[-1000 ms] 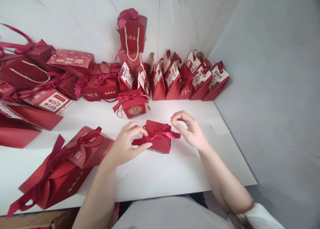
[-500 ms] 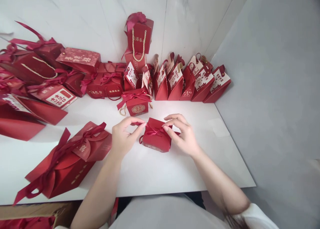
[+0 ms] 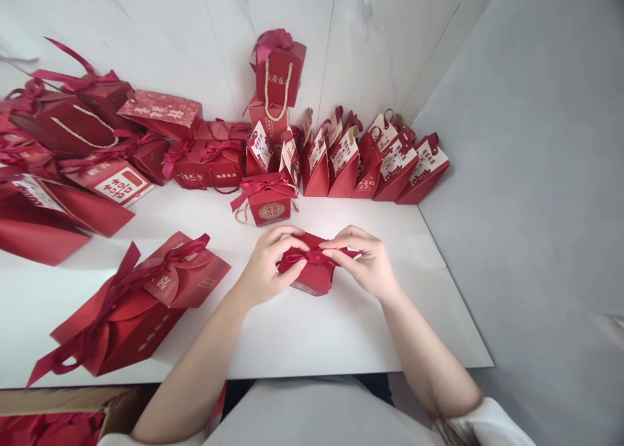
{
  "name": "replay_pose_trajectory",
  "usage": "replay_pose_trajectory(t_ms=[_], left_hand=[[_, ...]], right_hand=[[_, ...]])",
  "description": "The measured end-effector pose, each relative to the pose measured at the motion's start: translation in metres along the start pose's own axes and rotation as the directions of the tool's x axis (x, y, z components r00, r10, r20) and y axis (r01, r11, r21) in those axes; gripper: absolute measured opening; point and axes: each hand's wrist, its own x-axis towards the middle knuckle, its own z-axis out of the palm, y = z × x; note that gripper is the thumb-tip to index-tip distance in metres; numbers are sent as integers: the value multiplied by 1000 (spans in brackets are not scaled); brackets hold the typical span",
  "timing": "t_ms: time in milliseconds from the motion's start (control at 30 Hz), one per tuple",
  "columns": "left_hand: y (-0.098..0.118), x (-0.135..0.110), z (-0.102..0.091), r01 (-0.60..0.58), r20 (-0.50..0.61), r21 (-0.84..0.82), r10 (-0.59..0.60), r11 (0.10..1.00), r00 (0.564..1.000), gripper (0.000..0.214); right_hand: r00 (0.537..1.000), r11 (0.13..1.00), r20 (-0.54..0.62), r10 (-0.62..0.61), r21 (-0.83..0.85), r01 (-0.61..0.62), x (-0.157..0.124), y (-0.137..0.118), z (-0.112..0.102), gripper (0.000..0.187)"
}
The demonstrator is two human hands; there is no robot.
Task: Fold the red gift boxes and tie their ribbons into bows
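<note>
A small red gift box (image 3: 314, 281) sits on the white table in front of me, with a dark red ribbon (image 3: 314, 257) tied in a bow across its top. My left hand (image 3: 273, 261) is at the box's left side, thumb and fingertips closed on the left part of the bow. From the right, my right hand (image 3: 363, 257) pinches the ribbon just right of the knot, and a ribbon end sticks out beyond its fingers. The fingers partly cover the bow and the top of the box.
Two larger ribboned boxes (image 3: 141, 303) lie to the left. Close behind stands a small box with a gold emblem (image 3: 270, 210). Triangular boxes (image 3: 344, 166) line the wall; more boxes (image 3: 73, 121) are piled at left. A carton (image 3: 117, 410) is below the table's front edge.
My left hand has moved right, from the outstretched ribbon end at the left to the bow near the knot. My right hand stays on the ribbon. The view has shifted slightly.
</note>
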Motion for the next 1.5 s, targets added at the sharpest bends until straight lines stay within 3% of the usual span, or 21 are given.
replay_pose_trajectory(t_ms=[133, 233, 433, 633, 767, 800, 833, 867, 933, 967, 1000, 1067, 1267, 1400, 1500], left_hand=[[-2, 1, 9, 3, -35, 18, -2, 1000, 999, 17], [-3, 3, 11, 15, -74, 27, -13, 1000, 997, 14], [-3, 5, 12, 58, -107, 66, -51, 996, 993, 12], [2, 7, 19, 125, -130, 1, -124, 992, 984, 12], [5, 10, 27, 196, -201, -32, -198, 980, 959, 7], [5, 10, 27, 200, -191, -33, -202, 979, 960, 7], [5, 10, 27, 203, -168, -38, -206, 978, 964, 6], [5, 9, 27, 209, -141, -48, -213, 977, 967, 5], [5, 8, 25, 215, -108, -69, -221, 974, 969, 4], [5, 8, 24, 213, -100, -77, -221, 974, 970, 4], [4, 7, 23, 210, -94, -87, -218, 974, 971, 4], [4, 6, 22, 207, -77, -113, -216, 972, 973, 5], [4, 9, 22, 277, -56, -240, -298, 931, 953, 20], [8, 11, 23, 278, -128, -131, -294, 952, 947, 14], [9, 11, 22, 235, -101, -85, -243, 968, 965, 10]], right_hand=[[997, 997, 75, -16, -69, 22, -2, -8, -10, 16], [971, 1000, 239, -8, -24, 14, -5, -15, -17, 11], [823, 995, 564, 68, 26, -101, -8, -16, -35, 10], [731, 979, 667, 141, 13, -201, -6, -7, -39, 11], [592, 956, 790, 161, 24, -292, -7, -9, -42, 9], [585, 946, 794, 166, 39, -322, -7, -9, -45, 10], [621, 938, 764, 175, 62, -340, -7, -10, -48, 12], [696, 939, 694, 186, 83, -333, -6, -9, -51, 14], [873, 968, 450, 189, 65, -243, -4, -7, -52, 16], [934, 984, 316, 165, 17, -179, -2, -5, -50, 16], [968, 992, 218, 126, -38, -121, 0, -2, -46, 16], [986, 995, 155, 54, -95, -40, 4, 5, -35, 16], [971, 1000, 240, 16, 6, -18, 9, 14, -10, 7], [969, 999, 246, 26, 26, -34, 8, 15, -9, 9], [972, 997, 231, 51, 39, -61, 10, 20, -7, 11]])
